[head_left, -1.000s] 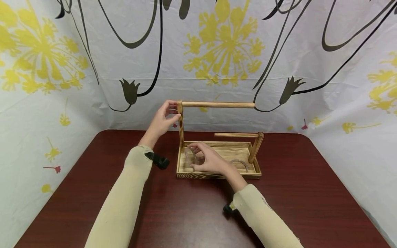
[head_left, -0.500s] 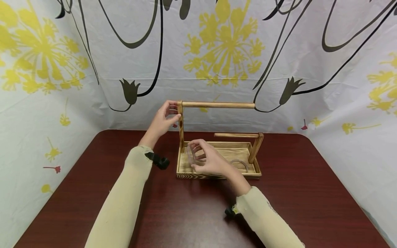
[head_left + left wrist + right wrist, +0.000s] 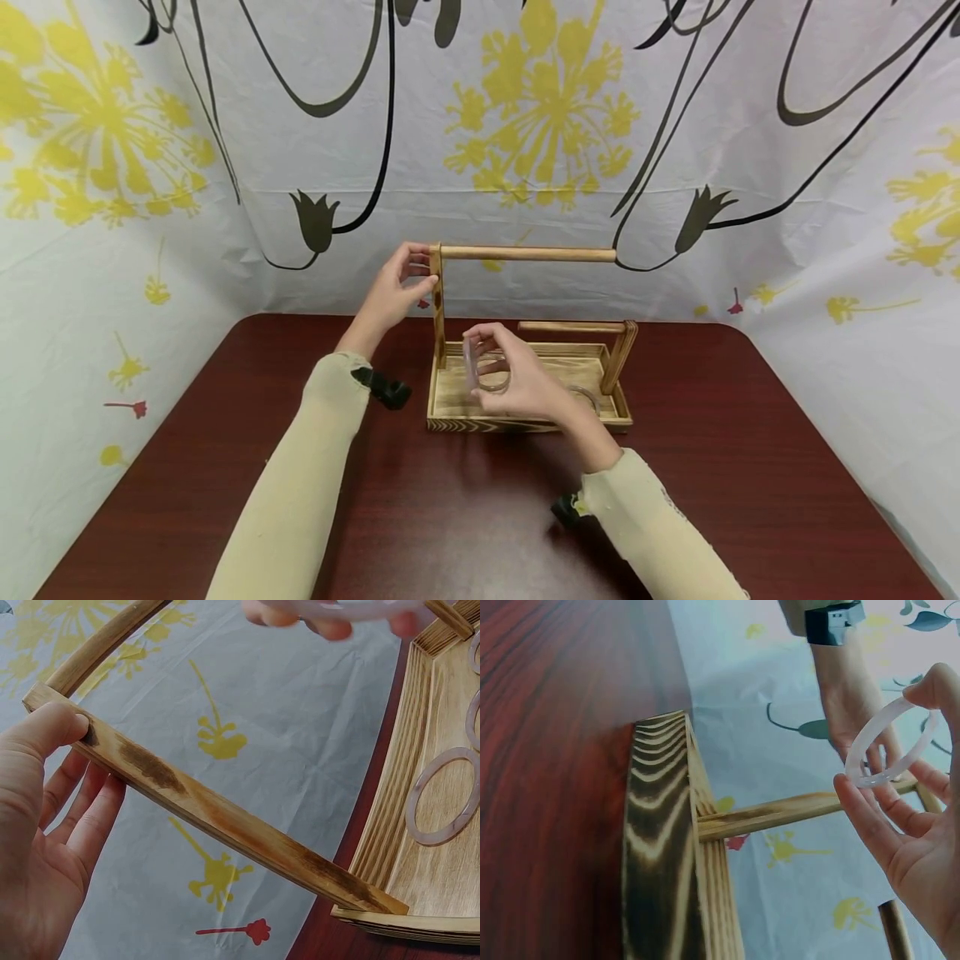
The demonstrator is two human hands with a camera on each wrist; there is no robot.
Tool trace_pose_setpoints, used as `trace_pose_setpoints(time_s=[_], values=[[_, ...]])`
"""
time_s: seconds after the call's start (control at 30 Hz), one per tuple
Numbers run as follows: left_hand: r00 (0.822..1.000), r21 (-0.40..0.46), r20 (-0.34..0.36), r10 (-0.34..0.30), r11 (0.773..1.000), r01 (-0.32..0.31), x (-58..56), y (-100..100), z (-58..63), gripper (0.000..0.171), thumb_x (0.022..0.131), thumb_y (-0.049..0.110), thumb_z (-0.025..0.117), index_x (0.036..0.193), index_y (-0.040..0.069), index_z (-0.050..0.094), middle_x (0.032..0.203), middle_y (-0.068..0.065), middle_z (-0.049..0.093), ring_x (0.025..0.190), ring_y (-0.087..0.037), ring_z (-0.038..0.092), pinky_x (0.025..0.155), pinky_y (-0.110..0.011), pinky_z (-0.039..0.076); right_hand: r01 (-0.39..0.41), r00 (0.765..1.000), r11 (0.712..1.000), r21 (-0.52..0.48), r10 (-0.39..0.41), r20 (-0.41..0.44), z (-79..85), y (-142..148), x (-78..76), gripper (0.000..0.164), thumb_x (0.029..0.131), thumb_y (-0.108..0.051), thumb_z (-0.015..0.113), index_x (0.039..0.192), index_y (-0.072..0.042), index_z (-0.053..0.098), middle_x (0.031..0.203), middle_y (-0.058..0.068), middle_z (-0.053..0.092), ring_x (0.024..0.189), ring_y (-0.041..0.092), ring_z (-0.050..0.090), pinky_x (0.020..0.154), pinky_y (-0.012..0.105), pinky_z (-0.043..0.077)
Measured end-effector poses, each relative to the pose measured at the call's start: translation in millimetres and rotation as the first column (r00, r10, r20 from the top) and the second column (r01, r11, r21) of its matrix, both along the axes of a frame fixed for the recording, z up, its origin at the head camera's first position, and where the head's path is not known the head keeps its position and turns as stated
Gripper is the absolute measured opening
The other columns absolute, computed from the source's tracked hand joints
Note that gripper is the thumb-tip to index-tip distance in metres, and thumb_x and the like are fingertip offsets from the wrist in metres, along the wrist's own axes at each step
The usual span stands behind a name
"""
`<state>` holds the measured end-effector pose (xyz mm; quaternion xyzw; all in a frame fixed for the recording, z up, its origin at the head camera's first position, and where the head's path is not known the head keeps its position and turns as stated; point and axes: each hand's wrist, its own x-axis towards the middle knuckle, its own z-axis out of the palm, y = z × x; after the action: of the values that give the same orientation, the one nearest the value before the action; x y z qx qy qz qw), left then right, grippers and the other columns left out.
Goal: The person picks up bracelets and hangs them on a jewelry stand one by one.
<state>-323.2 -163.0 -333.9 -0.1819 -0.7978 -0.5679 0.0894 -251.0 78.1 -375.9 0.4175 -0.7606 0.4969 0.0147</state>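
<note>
A wooden rack has a tray base [image 3: 487, 426], a tall left post [image 3: 217, 810] with a top bar [image 3: 525, 253], and a shorter bar [image 3: 573, 327] on the right. Near the top of the tall post, my left hand [image 3: 390, 292] grips it between thumb and fingers. My right hand [image 3: 517, 379] pinches a pale translucent bangle [image 3: 857, 750] by its edge, thumb on one side and fingertips on the other. In the head view this bangle stands nearly edge-on over the tray. More bangles, one of them a pinkish bangle [image 3: 413, 806], lie flat on the tray floor.
The rack stands toward the back of a dark red-brown table [image 3: 465, 508]. Behind it hangs a white cloth [image 3: 480, 150] printed with yellow flowers and dark stems. The top bar's right end is free, and so is the left end of the shorter bar.
My right hand has risen a little and drifted right with the bangle, which has turned more edge-on. The left hand stays on the post.
</note>
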Motion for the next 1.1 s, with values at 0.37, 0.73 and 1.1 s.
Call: trace_pose_setpoints(time_s=[0.37,0.73,1.1], values=[[1.000,0.034,0.012,-0.022,0.999,0.022,-0.2,1,0.6,0.039,0.099,0.004,0.058,0.136,0.003,0.046,0.135,-0.021,0.051,0.125,-0.037,0.054,0.087,-0.052,0.054,0.071,0.997,0.997,-0.036,-0.072,-0.019,19.7,20,-3.0,0.070,0.072,0.007,0.072,0.135,-0.004,0.046,0.124,0.015,0.056,0.110,0.027,0.061,0.089,0.035,0.060],[1.000,0.017,0.011,-0.018,1.000,0.017,2.5,0,0.9,0.039,0.100,0.007,0.058,0.137,0.005,0.046,0.135,-0.020,0.051,0.123,-0.035,0.055,0.064,-0.024,0.052,0.186,0.983,0.978,-0.092,-0.185,0.014,34.8,45,-5.6,0.071,0.076,0.010,0.074,0.139,-0.007,0.045,0.128,0.014,0.055,0.117,0.028,0.058,0.092,0.041,0.059],[1.000,0.020,0.011,-0.017,1.000,0.017,1.7,0,-0.1,0.039,0.100,0.009,0.058,0.137,0.006,0.046,0.135,-0.019,0.051,0.123,-0.035,0.054,0.064,-0.024,0.052,0.322,0.944,0.925,-0.202,-0.331,-0.011,41.1,64,-10.0,0.072,0.078,0.009,0.075,0.141,-0.001,0.041,0.133,0.011,0.051,0.120,0.024,0.057,0.094,0.032,0.058]])
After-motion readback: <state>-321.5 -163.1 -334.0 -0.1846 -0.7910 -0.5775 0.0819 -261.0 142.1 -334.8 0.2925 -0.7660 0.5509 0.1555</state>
